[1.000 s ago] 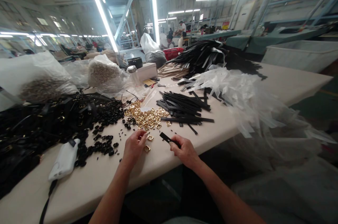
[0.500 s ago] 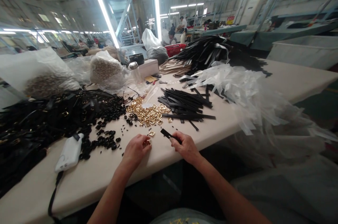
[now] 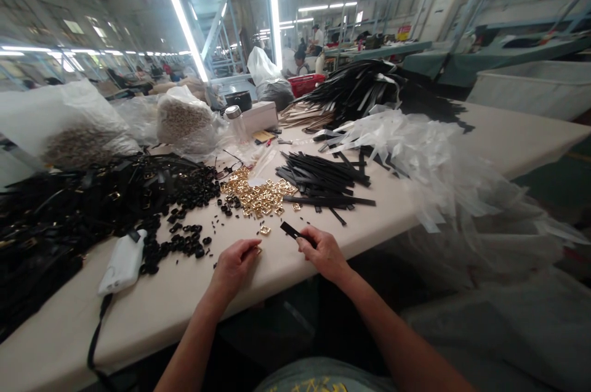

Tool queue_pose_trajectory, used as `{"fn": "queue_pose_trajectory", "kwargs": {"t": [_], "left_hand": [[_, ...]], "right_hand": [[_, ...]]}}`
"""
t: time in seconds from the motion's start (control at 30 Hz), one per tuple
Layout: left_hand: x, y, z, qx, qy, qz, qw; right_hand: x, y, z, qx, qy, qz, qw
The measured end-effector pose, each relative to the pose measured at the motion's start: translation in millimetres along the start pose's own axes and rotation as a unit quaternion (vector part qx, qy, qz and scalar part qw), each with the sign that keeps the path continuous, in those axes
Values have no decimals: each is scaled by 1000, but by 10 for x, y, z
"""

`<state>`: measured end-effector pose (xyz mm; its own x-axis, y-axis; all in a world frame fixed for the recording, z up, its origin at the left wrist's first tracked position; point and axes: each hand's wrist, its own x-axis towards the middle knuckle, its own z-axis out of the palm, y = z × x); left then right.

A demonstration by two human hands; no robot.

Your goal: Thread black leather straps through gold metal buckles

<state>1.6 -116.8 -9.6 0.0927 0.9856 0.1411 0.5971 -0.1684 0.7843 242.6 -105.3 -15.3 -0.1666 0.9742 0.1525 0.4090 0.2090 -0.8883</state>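
So the black strap (image 3: 290,230) is over the near edge of the table (image 3: 369,235), pinched between the thumb and fingers of your right hand (image 3: 324,253). Its slotted end pokes out toward your left; the rest vanishes into your grip, so I can't say how long it is. Your left hand (image 3: 234,266) is just beside it, fingers curled in close together. There's a bit of gold buckle (image 3: 259,250) peeking out at the fingertips (mostly covered, annoyingly), and I can't tell if you're pinching it or just touching it.

One loose buckle (image 3: 265,230) lies between your hands, a little farther out. Beyond that you've got the gold buckle pile (image 3: 265,198), with black strips (image 3: 323,176) overlapping each other to its right. Small black loops (image 3: 189,241) sit off to the left, blending into a dark heap (image 3: 83,195) that's cut off by the frame. Your white device (image 3: 122,263) has a cord (image 3: 96,336) running out of view, and the people way back are too blurry to make out.
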Motion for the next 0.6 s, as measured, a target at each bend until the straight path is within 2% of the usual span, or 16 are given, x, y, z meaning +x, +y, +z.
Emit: {"fn": "queue_pose_trajectory", "kwargs": {"t": [0.1, 0.17, 0.3, 0.37, 0.43, 0.6], "left_hand": [[-52, 12, -15, -108, 4, -53, 993], [-87, 51, -21, -213, 17, -99, 972], [-157, 165, -4, -426, 85, -176, 883], [-182, 209, 21, -473, 118, -183, 854], [-197, 234, 48, -488, 144, -175, 843], [-211, 279, 88, -534, 162, -171, 812]], "right_hand": [[8, -2, 3, 1, 2, 2, 1000], [13, -3, -4, 4, -2, 1, 1000], [3, -30, -15, 20, -9, 8, 1000], [-25, -70, 7, 29, -15, 11, 999], [-69, -133, 62, 27, -22, -1, 999], [-173, -341, 275, 0, -22, -107, 994]]}}
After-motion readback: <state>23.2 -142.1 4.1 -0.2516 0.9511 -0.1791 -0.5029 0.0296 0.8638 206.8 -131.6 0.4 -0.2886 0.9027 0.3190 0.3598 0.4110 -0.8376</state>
